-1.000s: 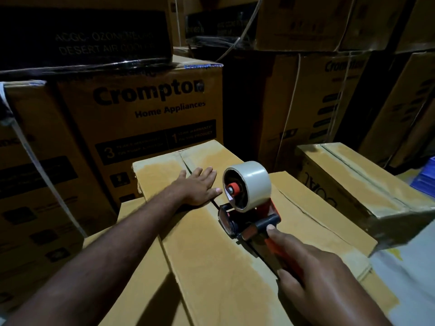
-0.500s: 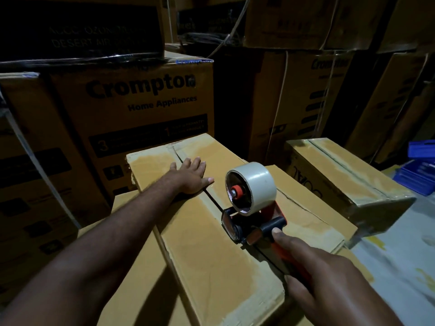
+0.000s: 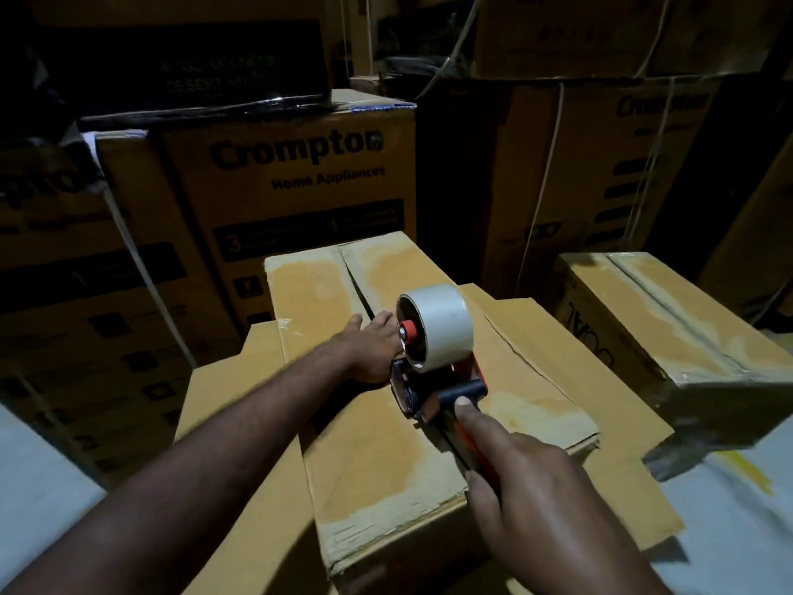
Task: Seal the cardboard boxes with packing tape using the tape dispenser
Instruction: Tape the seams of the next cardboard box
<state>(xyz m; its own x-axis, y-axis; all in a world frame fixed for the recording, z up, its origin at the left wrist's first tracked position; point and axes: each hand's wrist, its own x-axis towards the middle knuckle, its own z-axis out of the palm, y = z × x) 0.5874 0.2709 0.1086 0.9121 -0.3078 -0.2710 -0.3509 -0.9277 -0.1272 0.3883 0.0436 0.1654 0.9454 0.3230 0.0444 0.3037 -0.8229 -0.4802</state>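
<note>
A brown cardboard box (image 3: 369, 457) lies in front of me with its two top flaps meeting in a centre seam. On that seam sits an orange and black tape dispenser (image 3: 433, 380) carrying a white tape roll (image 3: 446, 324). My right hand (image 3: 536, 500) grips the dispenser's handle, index finger stretched along the top. My left hand (image 3: 369, 350) presses flat on the left flap just beside the dispenser, its fingertips hidden behind the roll.
The box rests on flat cardboard sheets (image 3: 240, 423). Another taped box (image 3: 669, 337) stands at the right. Tall stacked appliance cartons (image 3: 292, 182) wall off the back and left. A pale floor (image 3: 729, 530) shows at lower right.
The dispenser has travelled toward me along the seam. My left hand has slid back with it and stays flat on the flap.
</note>
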